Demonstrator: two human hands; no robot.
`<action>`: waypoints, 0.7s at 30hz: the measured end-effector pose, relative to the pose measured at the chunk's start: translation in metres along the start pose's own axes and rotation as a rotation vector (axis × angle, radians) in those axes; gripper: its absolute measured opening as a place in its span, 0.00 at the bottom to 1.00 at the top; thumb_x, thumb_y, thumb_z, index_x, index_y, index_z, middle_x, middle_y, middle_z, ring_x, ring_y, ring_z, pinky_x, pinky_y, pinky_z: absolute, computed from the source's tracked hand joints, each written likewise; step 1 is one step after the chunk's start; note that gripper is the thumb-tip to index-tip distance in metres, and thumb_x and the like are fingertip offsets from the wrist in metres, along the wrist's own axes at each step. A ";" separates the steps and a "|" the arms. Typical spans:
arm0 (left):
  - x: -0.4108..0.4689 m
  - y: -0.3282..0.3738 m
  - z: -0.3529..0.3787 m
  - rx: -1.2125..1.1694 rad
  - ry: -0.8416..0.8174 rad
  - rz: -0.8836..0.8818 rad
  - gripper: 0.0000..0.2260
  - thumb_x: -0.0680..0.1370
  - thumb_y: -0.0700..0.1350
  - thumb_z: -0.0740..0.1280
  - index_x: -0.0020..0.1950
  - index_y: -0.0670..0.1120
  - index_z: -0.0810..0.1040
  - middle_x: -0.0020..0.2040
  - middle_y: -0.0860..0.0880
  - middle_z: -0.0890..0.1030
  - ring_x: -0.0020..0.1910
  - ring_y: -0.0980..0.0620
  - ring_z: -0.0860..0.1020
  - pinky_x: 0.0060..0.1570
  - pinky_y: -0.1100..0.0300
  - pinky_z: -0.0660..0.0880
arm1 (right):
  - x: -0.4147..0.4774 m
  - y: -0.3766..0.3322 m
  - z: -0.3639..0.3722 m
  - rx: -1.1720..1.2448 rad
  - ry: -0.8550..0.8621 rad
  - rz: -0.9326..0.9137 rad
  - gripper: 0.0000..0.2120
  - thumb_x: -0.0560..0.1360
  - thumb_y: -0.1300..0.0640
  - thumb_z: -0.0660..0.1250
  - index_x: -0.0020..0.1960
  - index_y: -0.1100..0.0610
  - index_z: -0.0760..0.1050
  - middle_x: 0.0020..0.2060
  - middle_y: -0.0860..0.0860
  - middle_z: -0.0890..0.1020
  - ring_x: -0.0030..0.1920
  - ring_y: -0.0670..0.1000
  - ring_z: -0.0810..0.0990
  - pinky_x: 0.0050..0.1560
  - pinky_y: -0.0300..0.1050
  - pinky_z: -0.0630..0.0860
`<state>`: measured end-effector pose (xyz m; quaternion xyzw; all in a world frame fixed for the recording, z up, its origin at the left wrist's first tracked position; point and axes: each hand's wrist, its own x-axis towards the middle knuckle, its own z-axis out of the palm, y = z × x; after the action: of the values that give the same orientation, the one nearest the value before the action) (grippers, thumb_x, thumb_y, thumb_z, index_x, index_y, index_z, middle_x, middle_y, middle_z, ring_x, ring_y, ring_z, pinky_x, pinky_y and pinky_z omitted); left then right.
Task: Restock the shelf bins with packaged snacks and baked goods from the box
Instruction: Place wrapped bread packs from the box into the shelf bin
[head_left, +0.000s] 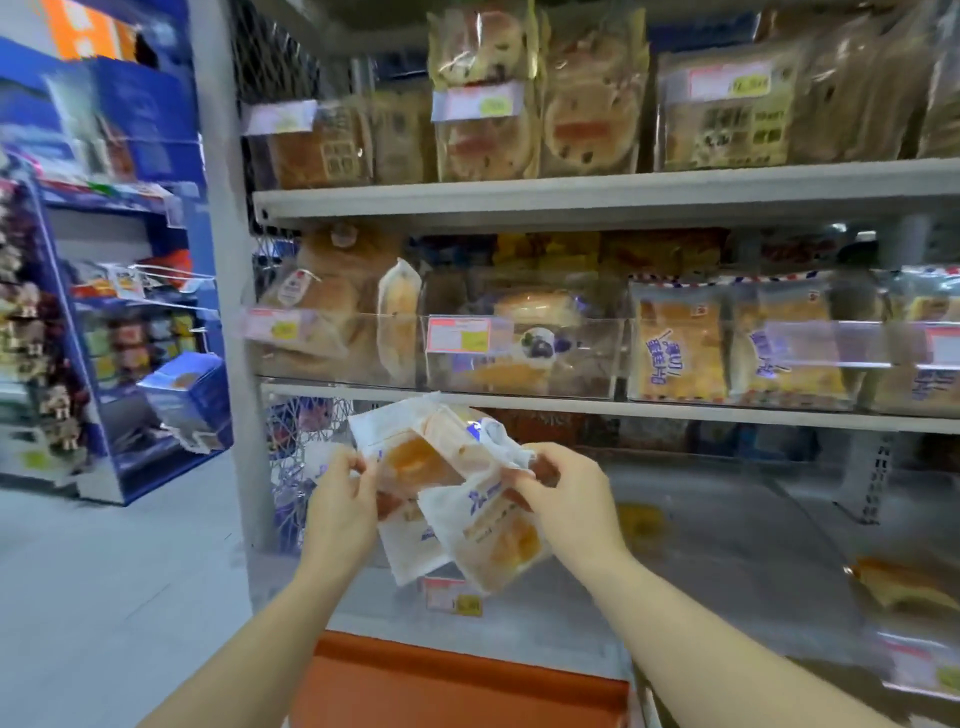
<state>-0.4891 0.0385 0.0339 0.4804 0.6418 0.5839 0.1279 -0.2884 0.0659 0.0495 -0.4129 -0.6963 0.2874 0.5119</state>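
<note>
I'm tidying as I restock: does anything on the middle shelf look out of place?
One bread packet stands on its narrow edge where the left clear bin meets the next bin, side-on to the aisle, while that bin's packets lie flat. Nothing looks spilled or torn.

hands: 2, left hand and right hand, just below the middle shelf board | bread packets in the hands: about 3, blurred | clear bins on that board: at least 3 | orange box below it: 1
</note>
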 end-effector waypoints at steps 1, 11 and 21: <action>0.011 -0.012 -0.002 -0.035 0.025 -0.023 0.10 0.82 0.48 0.58 0.42 0.47 0.67 0.39 0.48 0.80 0.39 0.49 0.81 0.40 0.57 0.77 | 0.007 0.002 0.016 0.012 -0.020 -0.015 0.08 0.76 0.55 0.68 0.48 0.42 0.78 0.41 0.38 0.82 0.44 0.38 0.79 0.41 0.31 0.76; 0.087 -0.084 -0.038 -0.100 0.200 0.033 0.06 0.82 0.43 0.60 0.47 0.42 0.71 0.40 0.48 0.78 0.35 0.62 0.77 0.31 0.71 0.71 | 0.060 0.028 0.151 0.033 -0.097 -0.352 0.13 0.72 0.67 0.69 0.55 0.57 0.82 0.45 0.48 0.82 0.47 0.44 0.79 0.48 0.38 0.76; 0.134 -0.128 -0.049 -0.070 0.040 -0.096 0.03 0.80 0.41 0.60 0.48 0.47 0.72 0.45 0.50 0.80 0.46 0.51 0.79 0.46 0.59 0.78 | 0.100 0.046 0.193 -0.278 -0.330 -0.457 0.17 0.72 0.68 0.64 0.59 0.61 0.77 0.51 0.54 0.79 0.52 0.49 0.75 0.53 0.35 0.69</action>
<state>-0.6526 0.1286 -0.0104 0.4325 0.6455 0.6090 0.1596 -0.4729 0.1801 -0.0006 -0.2596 -0.8774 0.1300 0.3818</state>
